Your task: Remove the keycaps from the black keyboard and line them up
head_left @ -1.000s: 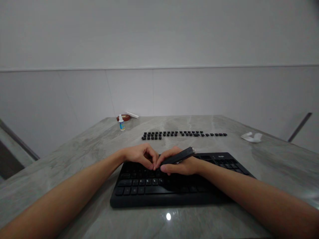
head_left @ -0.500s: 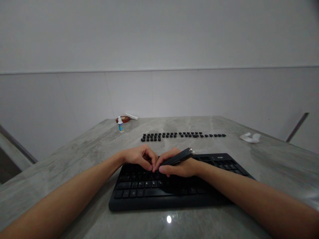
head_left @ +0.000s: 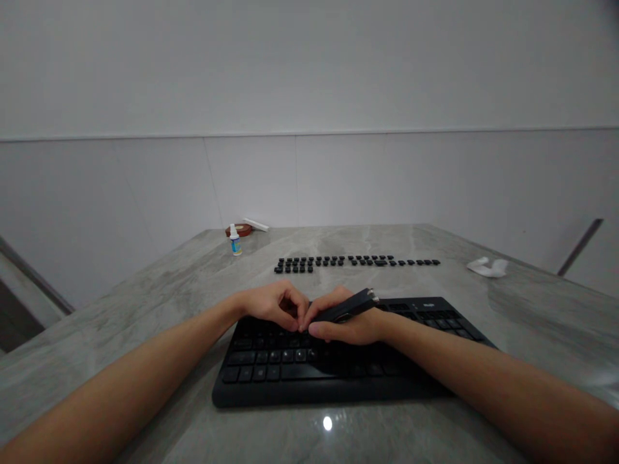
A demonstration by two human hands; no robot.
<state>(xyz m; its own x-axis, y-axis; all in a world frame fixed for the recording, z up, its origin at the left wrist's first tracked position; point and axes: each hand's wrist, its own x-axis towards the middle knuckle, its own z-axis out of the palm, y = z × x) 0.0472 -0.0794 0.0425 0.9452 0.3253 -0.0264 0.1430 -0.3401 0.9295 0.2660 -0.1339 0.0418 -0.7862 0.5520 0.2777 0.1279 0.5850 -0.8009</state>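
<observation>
Lying flat on the gray table (head_left: 159,290), right in front of the person, is a black keyboard (head_left: 329,393). Its long front edge faces the person. Keys show at its front left and back right, but the hands and the right arm hide some of the rest. The left hand (head_left: 273,304) is over the back left part of the keyboard, with its thumb and fingers bent close together. I cannot tell if there is anything small between them. The right hand (head_left: 355,324) is just beside it, and the fingertips of both hands look like they meet. The right hand is holding a black tool (head_left: 344,308), which slants up to the right and has a shiny end. The tips of the fingers are too dark and small to see well.

Behind the keyboard, lots of little black keys (head_left: 296,269) lie in rows on the table. The rows are longer toward the right. Far back on the left stands a small white bottle (head_left: 235,245) with a blue label. Just behind it are a red-brown box (head_left: 246,229) and a thin white thing (head_left: 257,225). Over on the right lies a crumpled white thing (head_left: 496,269). A pale wall (head_left: 309,71) is at the back.
</observation>
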